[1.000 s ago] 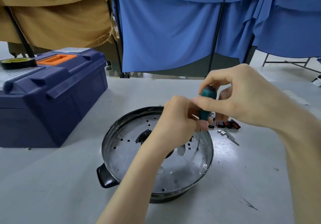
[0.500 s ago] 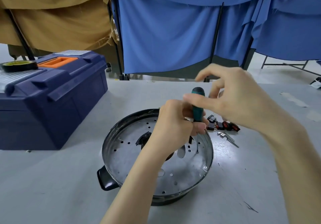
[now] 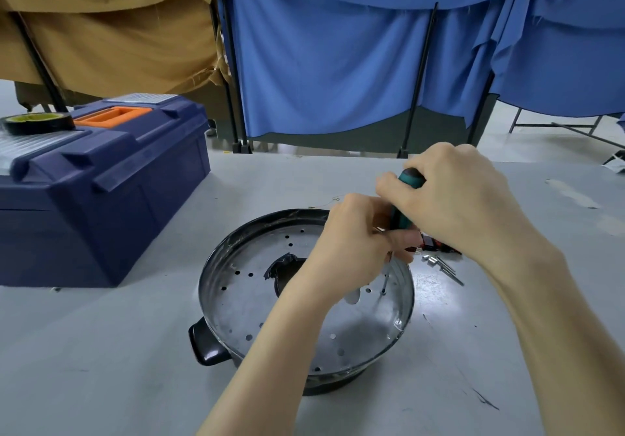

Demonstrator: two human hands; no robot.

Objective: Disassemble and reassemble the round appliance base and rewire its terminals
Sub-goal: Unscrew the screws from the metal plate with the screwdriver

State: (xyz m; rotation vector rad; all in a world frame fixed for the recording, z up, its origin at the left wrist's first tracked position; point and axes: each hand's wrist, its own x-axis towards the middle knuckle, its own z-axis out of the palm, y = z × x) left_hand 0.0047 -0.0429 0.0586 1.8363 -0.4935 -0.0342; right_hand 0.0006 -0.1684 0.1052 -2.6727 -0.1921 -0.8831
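The round appliance base (image 3: 243, 293), a shiny perforated metal dish with a black handle at its lower left, lies on the grey table. A teal-handled screwdriver (image 3: 406, 195) stands nearly upright over it, tip down in a hole at the dish's right side. My right hand (image 3: 453, 199) grips the top of the handle. My left hand (image 3: 355, 243) pinches the screwdriver's shaft just below the handle. The left hand hides the dish's centre opening in part.
A dark blue toolbox (image 3: 101, 182) with an orange handle stands at the left, a roll of tape (image 3: 37, 124) on its lid. Small red-and-black connectors (image 3: 436, 243) and metal screws (image 3: 443, 265) lie right of the dish. Blue and tan curtains hang behind the table.
My right hand has closed round the top of the screwdriver handle, from a fingertip pinch before. The screwdriver tilted slightly and the left hand stayed on the shaft.
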